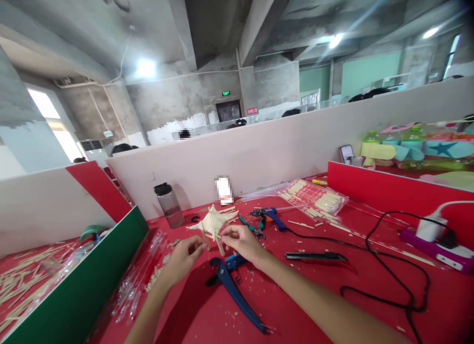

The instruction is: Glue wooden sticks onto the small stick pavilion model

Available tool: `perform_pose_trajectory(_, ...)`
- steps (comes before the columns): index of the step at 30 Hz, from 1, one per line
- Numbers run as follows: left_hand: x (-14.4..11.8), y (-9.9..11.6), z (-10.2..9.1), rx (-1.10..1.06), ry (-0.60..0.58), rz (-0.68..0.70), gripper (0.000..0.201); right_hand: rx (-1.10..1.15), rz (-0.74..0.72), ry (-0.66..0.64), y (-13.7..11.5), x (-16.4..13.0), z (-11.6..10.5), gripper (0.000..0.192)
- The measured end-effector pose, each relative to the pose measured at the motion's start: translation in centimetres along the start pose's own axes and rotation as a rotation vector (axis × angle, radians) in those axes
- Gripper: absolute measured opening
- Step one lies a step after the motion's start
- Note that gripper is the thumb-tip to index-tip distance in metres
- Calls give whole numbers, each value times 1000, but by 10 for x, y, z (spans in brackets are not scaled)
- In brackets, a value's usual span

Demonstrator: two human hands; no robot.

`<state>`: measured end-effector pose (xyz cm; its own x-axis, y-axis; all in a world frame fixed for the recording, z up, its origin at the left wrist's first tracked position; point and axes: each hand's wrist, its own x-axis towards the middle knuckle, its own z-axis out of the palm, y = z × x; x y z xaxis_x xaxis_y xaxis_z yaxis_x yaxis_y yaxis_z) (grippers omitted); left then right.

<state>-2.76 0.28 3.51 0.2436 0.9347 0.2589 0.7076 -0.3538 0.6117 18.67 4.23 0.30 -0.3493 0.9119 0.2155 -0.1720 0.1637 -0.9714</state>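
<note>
A small model [212,220] built from pale wooden sticks, with a pointed roof and thin legs, stands on the red table in front of me. My left hand [184,257] is at its left front leg, thumb and forefinger pinched together at the stick. From the right, my right hand [240,241] grips the model near another front leg with closed fingertips. Just below the hands lies a blue-handled cutter [237,294], partly under my right wrist. Behind the right hand are green-handled pliers [255,229] and a blue glue gun [274,219].
A dark-lidded bottle [169,205] and a phone [224,191] stand at the back by the white partition [266,149]. Bundled sticks [314,198], a black utility knife [316,256], a looping black cable [411,289] and a purple power strip [437,250] occupy the right. Plastic-wrapped pieces [135,279] lie left.
</note>
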Motion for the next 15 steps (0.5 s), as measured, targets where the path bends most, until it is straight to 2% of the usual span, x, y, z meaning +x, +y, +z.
perform_pose_trajectory(4,-1,16,7,-109,-84,-80,37,-163,-74,31,-3,4,-12,8)
perform_pose_trajectory(7,-1,17,8,-119,-70,-99,37,-495,-216,35,-7,2,-30,9)
perform_pose_trajectory(11,0,10,7,-112,-35,-85,38,-954,-329,-151,-7,-5,-47,15)
perform_pose_trajectory(15,1,8,7,-102,-28,-93,38,-1196,-344,-291,-4,-9,-45,15)
